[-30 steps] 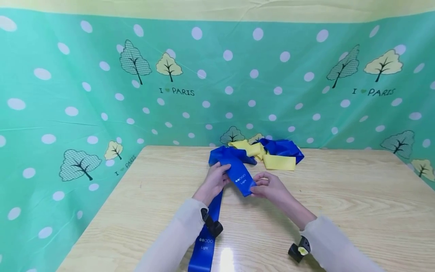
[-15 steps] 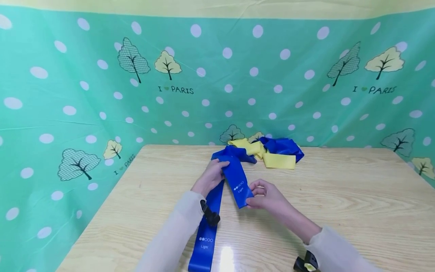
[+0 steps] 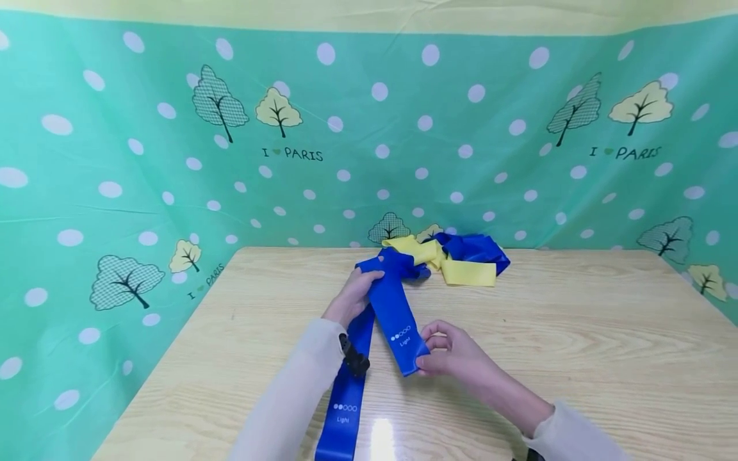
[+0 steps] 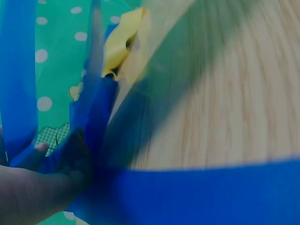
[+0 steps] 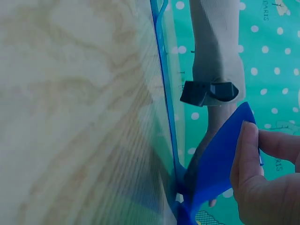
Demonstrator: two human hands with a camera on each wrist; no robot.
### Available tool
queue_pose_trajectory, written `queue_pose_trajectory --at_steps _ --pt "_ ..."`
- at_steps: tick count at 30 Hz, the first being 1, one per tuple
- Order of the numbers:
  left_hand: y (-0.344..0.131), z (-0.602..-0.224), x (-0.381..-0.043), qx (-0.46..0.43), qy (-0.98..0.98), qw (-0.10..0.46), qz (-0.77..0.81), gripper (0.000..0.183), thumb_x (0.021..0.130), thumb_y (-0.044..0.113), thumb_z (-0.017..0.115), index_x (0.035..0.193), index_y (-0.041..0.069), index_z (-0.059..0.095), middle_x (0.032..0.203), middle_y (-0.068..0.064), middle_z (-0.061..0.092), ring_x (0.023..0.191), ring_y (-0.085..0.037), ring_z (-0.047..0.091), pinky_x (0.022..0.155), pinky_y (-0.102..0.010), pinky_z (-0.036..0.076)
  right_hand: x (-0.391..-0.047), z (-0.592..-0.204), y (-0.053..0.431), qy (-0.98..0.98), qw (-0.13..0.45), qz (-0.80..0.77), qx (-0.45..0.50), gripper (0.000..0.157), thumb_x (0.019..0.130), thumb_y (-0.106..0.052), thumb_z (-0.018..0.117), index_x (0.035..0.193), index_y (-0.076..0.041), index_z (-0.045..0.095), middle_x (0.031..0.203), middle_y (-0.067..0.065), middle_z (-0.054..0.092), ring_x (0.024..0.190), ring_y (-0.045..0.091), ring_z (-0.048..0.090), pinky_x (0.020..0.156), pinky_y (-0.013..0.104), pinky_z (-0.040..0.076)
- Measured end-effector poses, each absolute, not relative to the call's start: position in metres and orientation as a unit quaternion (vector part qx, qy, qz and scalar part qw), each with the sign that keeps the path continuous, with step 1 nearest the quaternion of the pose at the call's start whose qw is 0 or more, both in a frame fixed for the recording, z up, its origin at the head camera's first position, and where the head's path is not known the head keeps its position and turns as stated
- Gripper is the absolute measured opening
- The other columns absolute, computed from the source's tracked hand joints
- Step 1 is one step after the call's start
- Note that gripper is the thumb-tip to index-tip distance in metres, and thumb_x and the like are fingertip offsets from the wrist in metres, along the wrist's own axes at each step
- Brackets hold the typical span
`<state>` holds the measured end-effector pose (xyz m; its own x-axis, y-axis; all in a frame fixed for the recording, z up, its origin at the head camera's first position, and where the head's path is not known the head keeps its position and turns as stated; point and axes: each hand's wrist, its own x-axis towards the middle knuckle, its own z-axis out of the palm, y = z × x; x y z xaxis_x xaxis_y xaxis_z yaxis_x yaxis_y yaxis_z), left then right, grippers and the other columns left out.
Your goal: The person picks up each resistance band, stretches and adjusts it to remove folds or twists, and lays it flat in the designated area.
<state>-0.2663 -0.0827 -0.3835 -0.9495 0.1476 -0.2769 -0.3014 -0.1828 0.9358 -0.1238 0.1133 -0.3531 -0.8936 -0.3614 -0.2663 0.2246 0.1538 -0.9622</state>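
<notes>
A long blue resistance band (image 3: 393, 314) marked "Light" runs between both hands. Its near end is pinched between thumb and fingers of my right hand (image 3: 452, 352); the right wrist view shows that hand (image 5: 267, 173) gripping the corner of the blue band (image 5: 220, 154). Farther back, my left hand (image 3: 353, 294) grips the band at a fold, thumb on top. Another length of blue band (image 3: 343, 410), also printed "Light", lies under the left wrist and runs toward the near table edge. In the left wrist view the left hand (image 4: 51, 183) is dark, with blue band around it.
Behind the hands, a yellow band (image 3: 469, 273) lies folded beside a crumpled blue band (image 3: 469, 248) at the back of the wooden table (image 3: 576, 333). A green dotted curtain (image 3: 380, 128) hangs behind and to the left.
My right hand has drawn the band's end toward the near side, so the stretch between my hands is longer. My left hand has shifted slightly left and back.
</notes>
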Motion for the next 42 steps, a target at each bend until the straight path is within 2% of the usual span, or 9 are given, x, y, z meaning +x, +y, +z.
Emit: queue_pose_trajectory --at_steps 7,13,17,19,21,27,33,38,42 --pt "-0.091 -0.382 -0.269 -0.058 0.673 0.165 0.719 0.041 0.099 0.013 0.046 0.139 0.006 0.048 0.152 -0.013 0.034 0.140 -0.029 0.034 0.114 -0.045 0.028 -0.115 -0.357 0.121 0.721 0.250 -0.642 -0.071 0.036 0.083 0.000 0.067 0.111 0.001 0.045 0.086 0.006 0.055 0.075 0.017 0.065 0.075 0.033 0.057" --pt "-0.099 -0.372 -0.276 -0.038 0.707 0.162 0.688 0.043 0.101 0.022 0.043 0.141 0.007 0.045 0.148 -0.012 0.041 0.134 -0.028 0.042 0.110 -0.048 0.034 -0.107 -0.363 0.127 0.716 0.263 -0.640 -0.095 0.037 0.081 0.002 0.065 0.112 0.003 0.045 0.082 0.005 0.056 0.073 0.017 0.064 0.071 0.031 0.056" --pt "-0.107 -0.368 -0.283 -0.046 0.721 0.132 0.679 0.044 0.101 0.025 0.042 0.140 0.003 0.044 0.122 -0.011 0.058 0.105 -0.022 0.057 0.101 -0.042 0.043 -0.098 -0.368 0.130 0.697 0.289 -0.641 -0.139 0.037 0.079 0.006 0.063 0.111 0.004 0.045 0.081 0.005 0.056 0.071 0.017 0.065 0.067 0.029 0.056" --pt "-0.111 -0.367 -0.285 -0.049 0.727 0.122 0.674 0.041 0.102 0.024 0.042 0.137 0.003 0.046 0.107 -0.007 0.059 0.092 -0.017 0.056 0.096 -0.039 0.045 -0.094 -0.370 0.131 0.692 0.295 -0.640 -0.156 0.037 0.078 0.007 0.063 0.111 0.005 0.046 0.080 0.004 0.056 0.071 0.017 0.065 0.066 0.028 0.056" --pt "-0.113 -0.368 -0.287 -0.046 0.727 0.127 0.673 0.039 0.102 0.022 0.041 0.134 0.002 0.048 0.099 -0.002 0.057 0.087 -0.015 0.055 0.094 -0.038 0.046 -0.092 -0.370 0.131 0.689 0.296 -0.642 -0.157 0.037 0.078 0.008 0.063 0.111 0.005 0.046 0.080 0.004 0.055 0.070 0.016 0.065 0.066 0.027 0.056" --pt "-0.111 -0.374 -0.288 -0.023 0.731 0.128 0.670 0.031 0.102 0.019 0.043 0.124 -0.001 0.054 0.100 -0.002 0.058 0.094 -0.015 0.058 0.096 -0.038 0.046 -0.087 -0.372 0.132 0.693 0.296 -0.638 -0.156 0.037 0.077 0.006 0.065 0.108 0.004 0.046 0.079 0.004 0.054 0.066 0.014 0.063 0.065 0.025 0.055" --pt "-0.106 -0.376 -0.286 -0.053 0.739 0.108 0.663 0.023 0.099 0.019 0.051 0.112 0.002 0.061 0.089 -0.001 0.061 0.081 -0.011 0.059 0.087 -0.034 0.051 -0.079 -0.378 0.130 0.679 0.315 -0.648 -0.142 0.042 0.076 0.008 0.065 0.110 0.004 0.040 0.083 0.010 0.055 0.068 0.017 0.067 0.063 0.026 0.057" --pt "-0.104 -0.380 -0.284 -0.051 0.752 0.152 0.639 0.019 0.100 0.023 0.050 0.102 0.005 0.058 0.093 -0.004 0.064 0.090 -0.018 0.064 0.082 -0.035 0.053 -0.076 -0.381 0.128 0.695 0.330 -0.628 -0.118 0.046 0.074 0.010 0.065 0.112 0.003 0.040 0.083 0.012 0.057 0.064 0.016 0.065 0.059 0.026 0.056" --pt "-0.100 -0.379 -0.281 -0.028 0.753 0.186 0.631 0.017 0.101 0.024 0.047 0.095 0.009 0.052 0.094 -0.004 0.058 0.093 -0.021 0.063 0.077 -0.033 0.052 -0.074 -0.381 0.131 0.713 0.347 -0.599 -0.115 0.048 0.072 0.007 0.067 0.112 0.002 0.043 0.081 0.011 0.057 0.062 0.015 0.063 0.055 0.022 0.052"
